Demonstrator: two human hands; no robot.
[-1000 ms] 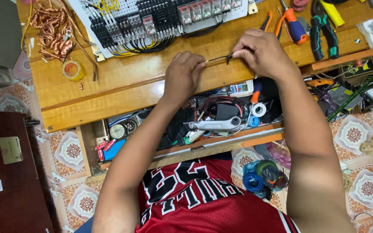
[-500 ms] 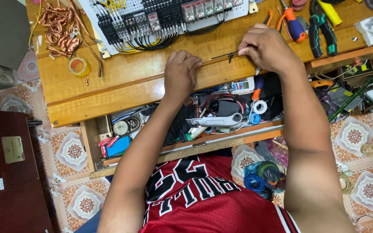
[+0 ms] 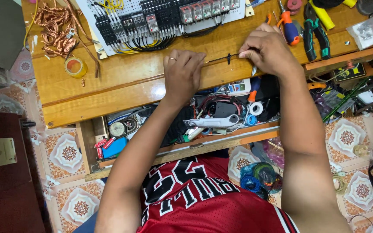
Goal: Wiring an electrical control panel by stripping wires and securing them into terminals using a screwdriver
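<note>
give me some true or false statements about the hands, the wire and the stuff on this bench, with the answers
1. Both hands hold one thin black wire stretched between them. True.
2. The left hand wears a ring. True.
3. The drawer under the wooden bench is shut. False: it is pulled open and full of tools and tape rolls.
4. The right hand holds the orange-handled screwdriver. False: the screwdriver lies on the bench beyond that hand.
5. A tangle of copper wire lies on the bench at the person's far left. True.
6. The roll of clear tape sits on the wiring panel. False: it lies on the bare bench, left of the panel.
</note>
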